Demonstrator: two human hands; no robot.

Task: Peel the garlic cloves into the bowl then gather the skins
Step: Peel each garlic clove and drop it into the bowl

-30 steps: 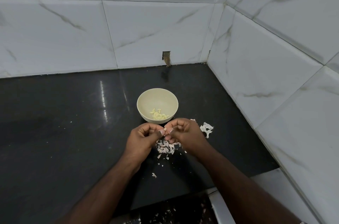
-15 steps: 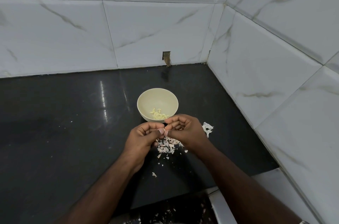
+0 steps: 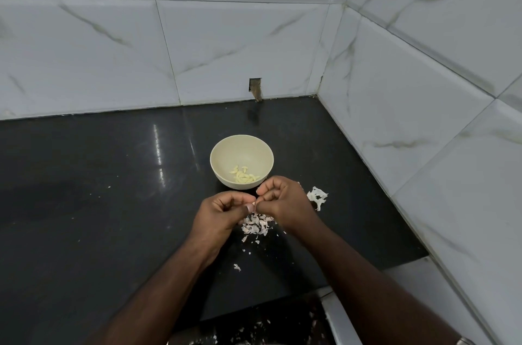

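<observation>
A cream bowl (image 3: 226, 146) stands on the black counter and holds several peeled garlic cloves (image 3: 244, 176). Just in front of it my left hand (image 3: 219, 216) and my right hand (image 3: 285, 203) meet, fingers curled. Between their fingertips they pinch a small garlic clove (image 3: 255, 204), mostly hidden. A pile of pale garlic skins (image 3: 257, 225) lies on the counter under the hands. A larger skin piece (image 3: 317, 195) lies to the right of my right hand.
White marble-look tile walls close the back and right side of the black counter (image 3: 99, 203). A small hole (image 3: 255, 87) sits in the back wall. Loose skin flakes (image 3: 236, 267) lie near the front edge, with more below it at the bottom.
Both hands have stayed together over the skin pile, shifting slightly up toward the bowl while working the clove. The bowl has not moved.
</observation>
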